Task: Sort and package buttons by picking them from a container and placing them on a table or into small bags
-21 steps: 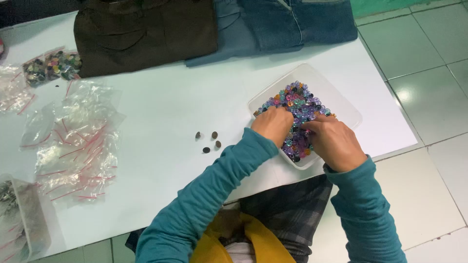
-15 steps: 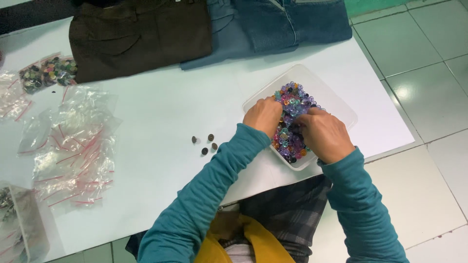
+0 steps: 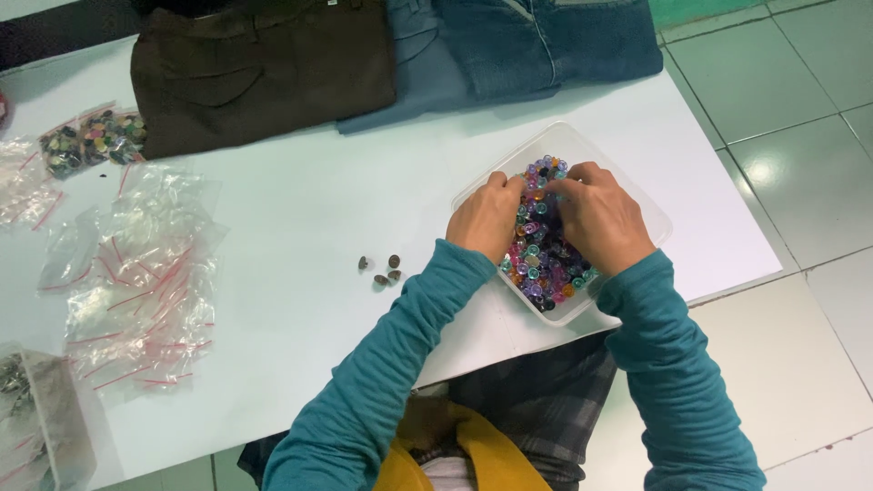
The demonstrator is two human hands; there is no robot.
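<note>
Clear plastic tray point(image 3: 647, 211) of mixed-colour round beads point(image 3: 544, 259) near table edge; left hand point(image 3: 487, 218), right hand point(image 3: 597, 216) curled in, grip unclear, could tip it

Container point(image 3: 637, 205): clear, smooth plastic, slightly frosted.
Beads point(image 3: 544, 259): glossy translucent plastic in pink, purple, teal and orange.
Table point(image 3: 300, 227): smooth white surface, faint sheen.
Small dark studs point(image 3: 382, 269): dull, metal-looking.
Zip bags point(image 3: 145, 291): thin, crinkled, shiny clear plastic.
Brown trousers point(image 3: 259, 68): matt woven cloth.
Jeans point(image 3: 536, 41): matt blue denim.
Sleeves point(image 3: 400, 364): soft teal knit.
Floor point(image 3: 800, 136): glossy tiles.
</note>
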